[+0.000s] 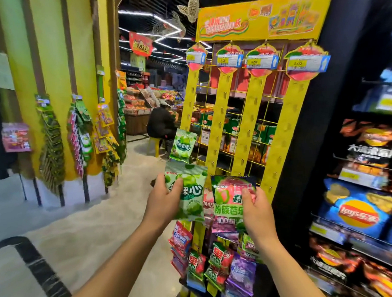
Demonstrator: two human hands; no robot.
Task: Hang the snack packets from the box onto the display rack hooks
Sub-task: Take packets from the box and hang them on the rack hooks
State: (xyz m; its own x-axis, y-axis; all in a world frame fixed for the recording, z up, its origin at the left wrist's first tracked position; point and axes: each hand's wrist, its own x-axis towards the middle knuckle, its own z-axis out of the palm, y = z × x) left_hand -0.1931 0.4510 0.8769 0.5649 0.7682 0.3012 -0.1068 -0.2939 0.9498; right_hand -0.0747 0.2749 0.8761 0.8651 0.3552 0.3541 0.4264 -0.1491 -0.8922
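My left hand (164, 199) grips a light green snack packet (191, 194) by its left side, held up in front of the leftmost strip of the yellow display rack (285, 135). Just above it another green packet (183, 145) hangs on that strip. My right hand (256, 211) holds a pink and green snack packet (230, 196) by its right edge, close to the second strip. Several red, green and purple packets (220, 264) hang low on the rack, below both hands. The box is out of sight.
A dark chip shelf (359, 204) with blue and black bags stands right beside the rack. A yellow wall (59, 48) on the left carries more hanging packets (81, 136). A seated person (161, 125) is down the aisle. A black-edged surface (34, 264) sits at lower left.
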